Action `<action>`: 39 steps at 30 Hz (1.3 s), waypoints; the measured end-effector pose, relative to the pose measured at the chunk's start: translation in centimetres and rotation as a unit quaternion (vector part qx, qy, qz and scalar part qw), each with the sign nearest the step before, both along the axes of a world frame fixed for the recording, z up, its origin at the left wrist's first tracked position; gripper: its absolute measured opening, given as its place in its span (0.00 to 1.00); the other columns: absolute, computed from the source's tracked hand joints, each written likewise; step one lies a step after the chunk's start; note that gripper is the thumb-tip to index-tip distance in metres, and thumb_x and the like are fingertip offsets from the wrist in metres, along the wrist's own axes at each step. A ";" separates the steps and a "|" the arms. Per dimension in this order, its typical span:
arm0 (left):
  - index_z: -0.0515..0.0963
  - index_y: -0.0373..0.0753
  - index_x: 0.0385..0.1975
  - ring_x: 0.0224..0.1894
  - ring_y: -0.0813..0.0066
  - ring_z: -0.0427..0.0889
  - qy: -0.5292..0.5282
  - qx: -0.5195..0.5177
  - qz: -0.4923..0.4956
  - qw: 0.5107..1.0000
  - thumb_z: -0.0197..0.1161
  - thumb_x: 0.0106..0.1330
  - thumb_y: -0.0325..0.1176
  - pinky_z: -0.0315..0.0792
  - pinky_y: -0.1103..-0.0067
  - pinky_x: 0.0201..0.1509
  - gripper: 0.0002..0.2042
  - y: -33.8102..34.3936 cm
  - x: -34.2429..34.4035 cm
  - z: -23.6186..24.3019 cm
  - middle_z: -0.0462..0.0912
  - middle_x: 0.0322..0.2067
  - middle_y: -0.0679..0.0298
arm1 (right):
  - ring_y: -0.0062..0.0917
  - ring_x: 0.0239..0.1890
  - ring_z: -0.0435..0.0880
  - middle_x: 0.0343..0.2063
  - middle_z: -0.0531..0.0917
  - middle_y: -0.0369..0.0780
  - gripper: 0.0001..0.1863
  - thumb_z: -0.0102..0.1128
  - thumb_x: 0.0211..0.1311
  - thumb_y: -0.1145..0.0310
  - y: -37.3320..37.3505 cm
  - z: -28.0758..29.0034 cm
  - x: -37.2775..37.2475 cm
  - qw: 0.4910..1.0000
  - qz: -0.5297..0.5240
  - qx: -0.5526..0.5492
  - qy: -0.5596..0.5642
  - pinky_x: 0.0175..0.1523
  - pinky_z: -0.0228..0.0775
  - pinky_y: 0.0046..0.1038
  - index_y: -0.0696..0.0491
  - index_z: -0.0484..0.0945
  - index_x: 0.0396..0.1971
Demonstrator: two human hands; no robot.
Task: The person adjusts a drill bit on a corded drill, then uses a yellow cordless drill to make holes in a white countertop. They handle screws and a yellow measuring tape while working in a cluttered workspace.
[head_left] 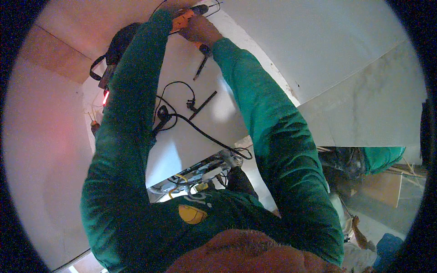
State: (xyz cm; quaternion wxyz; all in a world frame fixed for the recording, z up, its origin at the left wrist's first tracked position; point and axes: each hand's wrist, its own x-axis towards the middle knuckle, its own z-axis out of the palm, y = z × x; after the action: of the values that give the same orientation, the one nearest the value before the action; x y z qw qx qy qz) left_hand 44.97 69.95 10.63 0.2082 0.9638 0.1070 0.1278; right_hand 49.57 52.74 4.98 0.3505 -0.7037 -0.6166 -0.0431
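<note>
Both my arms, in green sleeves, stretch up to the top of the view. My right hand [200,31] is closed around an orange-and-black tool [183,20] whose exact kind I cannot make out. Its dark end, with thin black wires by it, points to the upper right. Close beside the tool is my left hand [176,5], partly cut off by the frame and its fingers unclear. Below my right hand, a black rod-like piece with an orange part [201,63] slants down; whether it belongs to the same tool cannot be told.
A black cable [205,133] and a black T-shaped piece [201,105] lie on the white surface between my arms. Left are a black bag [122,43] and a red light [106,98]. Nearer me is an opening with wiring [200,175]. At right are green sheeting [384,159] and another person's arm [359,234].
</note>
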 end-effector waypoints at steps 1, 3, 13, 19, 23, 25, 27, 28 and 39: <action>0.80 0.37 0.45 0.43 0.62 0.83 -0.033 -0.014 0.019 0.999 0.53 0.79 0.48 0.80 0.66 0.41 0.19 0.1 -0.9 0.2 0.83 0.42 0.57 | 0.46 0.38 0.89 0.37 0.89 0.47 0.21 0.63 0.64 0.49 -0.3 0.1 0.2 1.000 -0.017 -0.011 -0.005 0.46 0.82 0.47 0.51 0.85 0.44; 0.80 0.37 0.46 0.44 0.62 0.83 -0.115 -0.047 0.084 0.989 0.53 0.79 0.49 0.80 0.66 0.42 0.19 0.7 -3.7 0.0 0.83 0.43 0.56 | 0.45 0.38 0.89 0.37 0.89 0.46 0.21 0.63 0.64 0.50 1.2 -0.7 0.5 0.998 -0.029 -0.032 -0.051 0.46 0.82 0.47 0.51 0.85 0.45; 0.81 0.36 0.50 0.42 0.72 0.84 -0.297 -0.616 0.062 0.727 0.51 0.80 0.51 0.80 0.73 0.47 0.23 -7.3 -7.7 -4.8 0.84 0.44 0.61 | 0.44 0.41 0.87 0.35 0.88 0.49 0.14 0.67 0.61 0.60 -1.0 1.2 -0.4 0.977 0.007 -0.051 0.209 0.47 0.79 0.42 0.55 0.84 0.40; 0.77 0.38 0.59 0.61 0.54 0.79 -0.253 0.126 0.050 0.958 0.61 0.73 0.38 0.72 0.67 0.67 0.18 -2.8 -8.5 -9.8 0.82 0.58 0.54 | 0.42 0.47 0.88 0.43 0.88 0.46 0.17 0.60 0.63 0.54 2.5 -1.5 1.9 0.998 0.018 -0.005 -0.063 0.52 0.81 0.43 0.46 0.87 0.45; 0.76 0.40 0.63 0.64 0.52 0.78 -0.240 0.130 0.026 0.962 0.62 0.71 0.36 0.70 0.66 0.70 0.21 -1.4 -9.9 -10.4 0.81 0.61 0.55 | 0.47 0.41 0.88 0.38 0.89 0.49 0.28 0.64 0.61 0.40 1.7 0.7 -0.7 0.991 0.056 -0.090 -0.084 0.48 0.81 0.44 0.51 0.85 0.47; 0.76 0.40 0.63 0.63 0.52 0.78 -0.259 0.125 0.020 0.957 0.61 0.71 0.35 0.71 0.66 0.69 0.21 -2.0 -9.4 -10.1 0.81 0.60 0.55 | 0.47 0.42 0.88 0.38 0.89 0.49 0.30 0.64 0.61 0.39 0.3 1.7 -1.0 0.989 0.059 -0.091 -0.102 0.48 0.80 0.45 0.51 0.85 0.48; 0.76 0.40 0.63 0.63 0.52 0.78 -0.275 0.103 0.011 0.956 0.62 0.71 0.35 0.70 0.65 0.69 0.21 -2.6 -8.2 -10.2 0.81 0.60 0.54 | 0.47 0.43 0.88 0.39 0.89 0.49 0.30 0.63 0.62 0.39 1.6 -0.8 1.5 0.989 -0.002 -0.109 -0.100 0.49 0.80 0.45 0.51 0.85 0.48; 0.75 0.40 0.63 0.63 0.51 0.78 -0.276 0.092 0.008 0.957 0.63 0.70 0.36 0.70 0.65 0.70 0.22 -2.1 -8.0 -10.6 0.81 0.60 0.54 | 0.47 0.43 0.88 0.40 0.89 0.49 0.30 0.63 0.62 0.38 2.4 -1.5 2.1 0.987 -0.014 -0.126 -0.096 0.49 0.80 0.45 0.52 0.85 0.47; 0.80 0.34 0.54 0.48 0.67 0.84 -0.392 -0.331 0.039 0.857 0.53 0.80 0.40 0.77 0.72 0.54 0.17 -2.7 -6.8 -10.4 0.84 0.48 0.61 | 0.48 0.41 0.86 0.37 0.87 0.49 0.19 0.65 0.60 0.52 0.2 0.0 -0.4 0.998 0.021 0.008 0.054 0.43 0.79 0.45 0.52 0.85 0.41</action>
State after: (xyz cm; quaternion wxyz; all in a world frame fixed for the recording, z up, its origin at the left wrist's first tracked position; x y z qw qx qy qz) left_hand 38.15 67.27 0.21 0.5347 0.7030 0.0900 0.4602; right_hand 49.14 52.93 4.94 0.3891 -0.6891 -0.6113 -0.0025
